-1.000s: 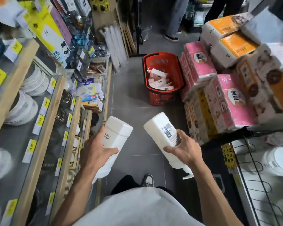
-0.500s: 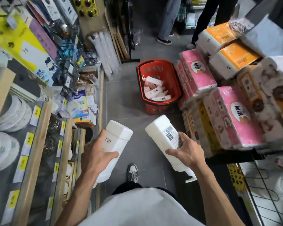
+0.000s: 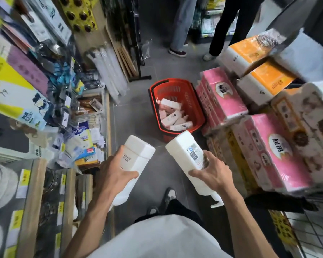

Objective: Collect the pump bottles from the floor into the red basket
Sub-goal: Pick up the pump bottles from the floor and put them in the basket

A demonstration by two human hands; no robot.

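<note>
My left grip (image 3: 116, 174) is grasping the left pump bottle (image 3: 136, 155), my right grip (image 3: 211, 172) the right pump bottle (image 3: 183, 151); I am aiming to lower both gently into the red basket (image 3: 194, 101), at its far end.

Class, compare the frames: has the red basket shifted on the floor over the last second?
No. The red basket still stands right against the pink tissue packs, as before; only the camera has come nearer to it.
</note>
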